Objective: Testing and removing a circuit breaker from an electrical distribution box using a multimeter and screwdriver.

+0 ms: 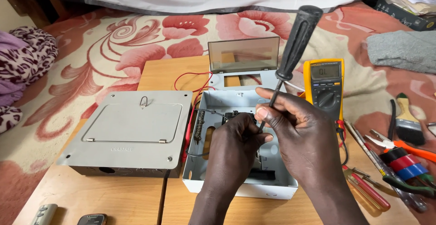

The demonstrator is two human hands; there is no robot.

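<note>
My right hand (297, 134) pinches the metal shaft of a black-handled screwdriver (297, 39), its handle sticking up and to the right and its tip pointing down into an open white electrical box (195, 179). My left hand (234, 145) reaches into the same box and rests on a black component inside, which the hand mostly hides. Whether it grips the part I cannot see. The box's tinted lid (244, 54) stands open at the back. Red and black wires (193, 82) loop from the box's left side.
A closed grey metal panel box (131, 132) sits to the left on the wooden board (113, 197). A yellow multimeter (324, 86) lies right of the white box. Further right lie screwdrivers, pliers, rolls of tape (406, 163) and a paintbrush (407, 123). A floral blanket (91, 57) lies behind.
</note>
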